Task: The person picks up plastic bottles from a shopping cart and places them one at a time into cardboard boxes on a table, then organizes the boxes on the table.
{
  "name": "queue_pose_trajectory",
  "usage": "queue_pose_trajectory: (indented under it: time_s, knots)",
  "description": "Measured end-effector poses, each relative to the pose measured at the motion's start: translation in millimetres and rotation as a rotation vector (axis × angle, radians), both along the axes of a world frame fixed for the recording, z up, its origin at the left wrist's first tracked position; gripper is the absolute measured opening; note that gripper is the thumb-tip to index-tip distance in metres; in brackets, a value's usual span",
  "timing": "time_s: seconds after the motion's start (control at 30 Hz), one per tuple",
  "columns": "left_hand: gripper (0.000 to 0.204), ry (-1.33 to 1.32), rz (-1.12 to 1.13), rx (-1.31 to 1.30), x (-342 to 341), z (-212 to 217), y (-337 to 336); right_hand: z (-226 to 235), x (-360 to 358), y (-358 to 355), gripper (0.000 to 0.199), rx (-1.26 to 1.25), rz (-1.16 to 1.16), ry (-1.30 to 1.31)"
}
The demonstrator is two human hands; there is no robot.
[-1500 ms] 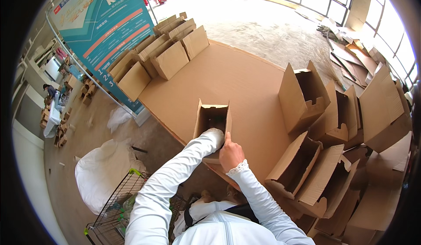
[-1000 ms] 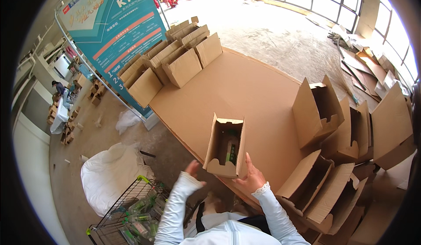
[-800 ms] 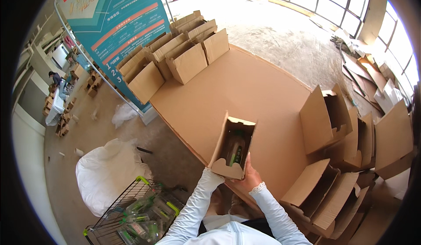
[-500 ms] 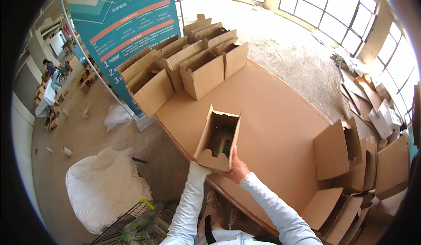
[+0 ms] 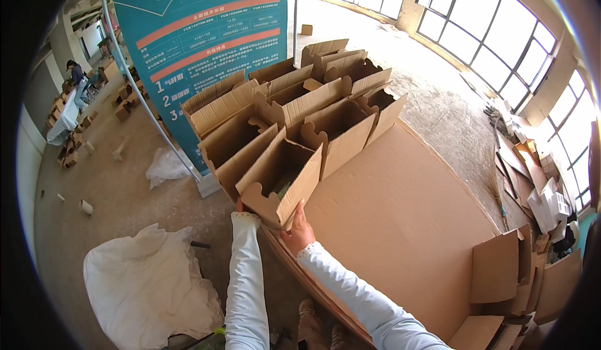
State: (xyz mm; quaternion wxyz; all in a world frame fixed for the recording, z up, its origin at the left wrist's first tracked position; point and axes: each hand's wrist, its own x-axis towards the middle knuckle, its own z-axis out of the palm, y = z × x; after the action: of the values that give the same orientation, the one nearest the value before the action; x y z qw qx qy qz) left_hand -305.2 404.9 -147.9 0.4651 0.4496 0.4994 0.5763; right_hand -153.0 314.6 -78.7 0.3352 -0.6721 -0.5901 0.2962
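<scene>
While the tabletop stretches between the back boxes and right-side boxes, the carton, something greenish inside, is at the tabletop's left edge; the right hand clamps its near corner, the left hand's finger grip I can't tell.

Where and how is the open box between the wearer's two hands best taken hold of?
Probably grip the box low at its near end, left hand at one corner, right hand at the other, coming from the wearer's side. That end faces the wearer, while a neighbouring box crowds its left side.
</scene>
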Motion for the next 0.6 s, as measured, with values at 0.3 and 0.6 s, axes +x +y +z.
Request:
queue_pose_trajectory:
  time_s: [0.3,0.6]
  knots:
    - [0.043,0.467,0.191,0.322,24.0,15.0,-30.4,-4.8,-30.8,31.0,0.081,0.036,-0.181,0.015]
    - [0.045,0.352,0.046,0.247,16.4,21.1,-61.9,44.3,13.1,12.9,0.067,-0.374,0.274,-0.137]
